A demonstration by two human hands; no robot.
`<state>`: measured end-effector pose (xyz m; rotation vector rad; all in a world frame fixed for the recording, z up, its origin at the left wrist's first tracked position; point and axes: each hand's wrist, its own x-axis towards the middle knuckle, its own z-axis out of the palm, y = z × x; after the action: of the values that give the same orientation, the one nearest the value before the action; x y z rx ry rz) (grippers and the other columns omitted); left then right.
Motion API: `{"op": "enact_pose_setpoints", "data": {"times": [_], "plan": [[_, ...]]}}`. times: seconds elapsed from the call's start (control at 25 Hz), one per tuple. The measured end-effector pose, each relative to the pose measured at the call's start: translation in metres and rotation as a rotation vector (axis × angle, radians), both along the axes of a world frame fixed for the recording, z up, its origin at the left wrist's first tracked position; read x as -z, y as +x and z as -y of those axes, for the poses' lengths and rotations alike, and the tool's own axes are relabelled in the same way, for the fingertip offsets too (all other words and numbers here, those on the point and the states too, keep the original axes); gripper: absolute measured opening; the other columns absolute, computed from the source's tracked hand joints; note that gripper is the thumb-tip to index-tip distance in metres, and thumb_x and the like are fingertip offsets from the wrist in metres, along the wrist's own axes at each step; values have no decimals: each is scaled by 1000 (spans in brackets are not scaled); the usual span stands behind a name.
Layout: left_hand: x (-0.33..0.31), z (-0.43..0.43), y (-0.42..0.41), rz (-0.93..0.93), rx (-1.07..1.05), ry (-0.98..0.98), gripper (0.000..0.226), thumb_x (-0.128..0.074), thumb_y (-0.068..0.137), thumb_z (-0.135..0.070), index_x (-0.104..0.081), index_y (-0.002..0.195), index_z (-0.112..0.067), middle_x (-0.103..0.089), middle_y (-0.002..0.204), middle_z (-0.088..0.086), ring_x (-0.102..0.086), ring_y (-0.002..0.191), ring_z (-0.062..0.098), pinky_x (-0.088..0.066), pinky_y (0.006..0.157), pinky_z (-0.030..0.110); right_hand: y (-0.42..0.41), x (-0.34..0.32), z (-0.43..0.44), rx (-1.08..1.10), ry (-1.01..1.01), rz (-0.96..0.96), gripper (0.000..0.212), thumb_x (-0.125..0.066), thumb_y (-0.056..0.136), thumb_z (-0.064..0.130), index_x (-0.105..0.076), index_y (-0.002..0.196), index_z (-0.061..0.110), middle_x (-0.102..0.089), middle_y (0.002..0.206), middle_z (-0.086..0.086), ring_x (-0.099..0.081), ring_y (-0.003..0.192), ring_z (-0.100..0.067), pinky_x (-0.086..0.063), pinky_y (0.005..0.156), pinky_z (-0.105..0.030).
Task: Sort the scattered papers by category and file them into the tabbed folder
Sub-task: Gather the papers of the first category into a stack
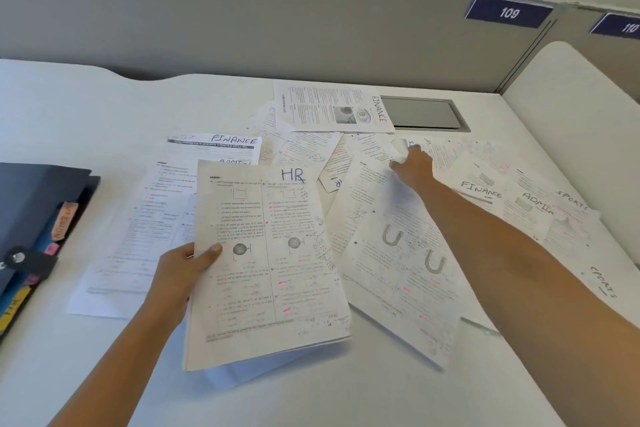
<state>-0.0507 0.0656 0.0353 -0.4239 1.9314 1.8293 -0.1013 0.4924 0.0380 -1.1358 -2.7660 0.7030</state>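
LH (180, 274) grips HR sheets (277, 218), RH (414, 163) pinches paper (399, 148)

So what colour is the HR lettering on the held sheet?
HR lettering is dark blue; head view.

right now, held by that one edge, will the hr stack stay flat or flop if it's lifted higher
Likely floppy: the HR stack is thin paper, gripped only at its left edge by the left hand, so the far side should sag. Its lower edges show several loose layers and no clip is visible, so sheets may fan or slide.
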Motion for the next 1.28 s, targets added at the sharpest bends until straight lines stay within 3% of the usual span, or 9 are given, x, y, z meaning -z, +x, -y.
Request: {"op": "enact_pose_setpoints", "data": {"times": [0.16,0.28,0.4,0.52,0.64,0.76,0.88,1.08,1.28], "plan": [[1,-4,0,-2,12,-13,7,-66,86,-16,-71,92,-14,-76,83,4,-72,78,26,-55,66,34,-22,4,-11,150,-92,143,71,-69,83,37,-37,133,-2,-51,128,-18,-47,124,-33,-45,92,-37],[1,-4,1,-7,23,-22,8,-66,86,-16,-71,92,-15,-76,81,3,-72,76,25,-55,65,34,-26,7,-19,159,-210,75,42,-71,82,29,-61,112,2,-64,105,-15,-62,97,-29,-51,68,-30],[-2,-7,2,-34,52,-32,9,-66,86,-18,-71,93,-16,-76,83,2,-73,77,24,-56,68,35,-13,9,-19,195,-218,-186,5,-59,87,15,-60,85,10,-62,90,-13,-60,80,-26,-53,56,-30],[-5,-12,3,-52,67,-40,12,-66,86,-18,-70,96,-15,-76,88,6,-72,81,27,-56,74,40,10,-5,-4,331,-135,-593,4,-44,94,11,-45,91,13,-55,88,-7,-63,83,-31,-55,60,-41],[-6,-14,6,-65,82,-39,9,-67,85,-17,-70,94,-16,-76,86,5,-71,82,28,-56,73,39,34,-31,23,475,-54,-859,2,-36,98,9,-38,96,10,-54,89,-5,-60,77,-24,-48,53,-26],[-8,-15,10,-89,109,-37,12,-66,86,-18,-71,95,-11,-76,85,6,-71,82,29,-55,72,37,54,-47,41,594,-327,-1078,3,-32,100,10,-35,100,11,-54,91,-1,-69,63,-26,-46,41,-25],[-11,-14,14,-100,120,-31,15,-66,87,-17,-70,98,-8,-75,89,10,-71,84,31,-55,75,40,70,-57,50,703,-770,-1195,11,-31,97,4,-32,99,15,-57,96,-8,-72,62,-30,-54,49,-29],[-10,-8,19,-86,134,-39,13,-66,87,-15,-71,95,-6,-75,88,12,-71,82,33,-56,79,45,88,-62,71,627,-1190,-1047,36,-33,94,-11,-36,126,6,-56,92,-21,-70,63,-26,-60,69,-35],[-7,1,19,-48,118,-23,9,-66,86,-14,-71,92,-9,-75,82,9,-71,79,32,-56,70,39,104,-60,86,366,-1264,-553,45,-41,94,-13,-32,138,-4,-53,96,-18,-67,65,-23,-59,51,-26]]}}
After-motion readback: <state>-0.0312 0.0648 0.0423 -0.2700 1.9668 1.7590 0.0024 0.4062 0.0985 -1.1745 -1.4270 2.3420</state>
